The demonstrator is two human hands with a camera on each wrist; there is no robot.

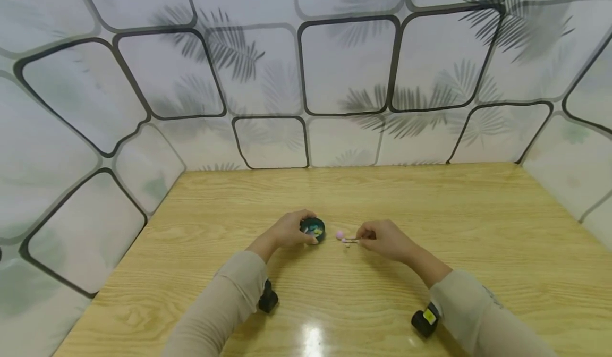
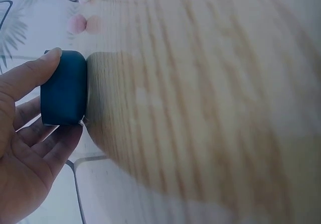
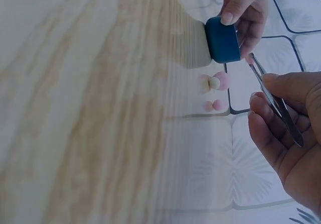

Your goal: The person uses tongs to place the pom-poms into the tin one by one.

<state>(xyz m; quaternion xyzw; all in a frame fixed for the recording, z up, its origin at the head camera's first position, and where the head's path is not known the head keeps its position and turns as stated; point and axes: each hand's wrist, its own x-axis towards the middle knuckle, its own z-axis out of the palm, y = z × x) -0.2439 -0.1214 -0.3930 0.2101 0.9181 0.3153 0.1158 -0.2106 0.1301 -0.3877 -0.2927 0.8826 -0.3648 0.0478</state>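
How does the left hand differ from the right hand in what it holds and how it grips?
The left hand grips a small dark blue dish with thumb and fingers around its side; the right hand pinches thin metal tweezers. The dish is round and squat, the tweezers long and slim, pointing toward the small pink balls. Both hands are low over the wooden table.

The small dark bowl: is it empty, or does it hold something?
Not empty: the small dark bowl, gripped by the left hand, holds small coloured beads.

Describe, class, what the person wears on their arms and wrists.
Both arms wear long beige sleeves, left sleeve and right sleeve. A small black camera unit sits under each wrist, the left one plain, the right one bearing a yellow label.
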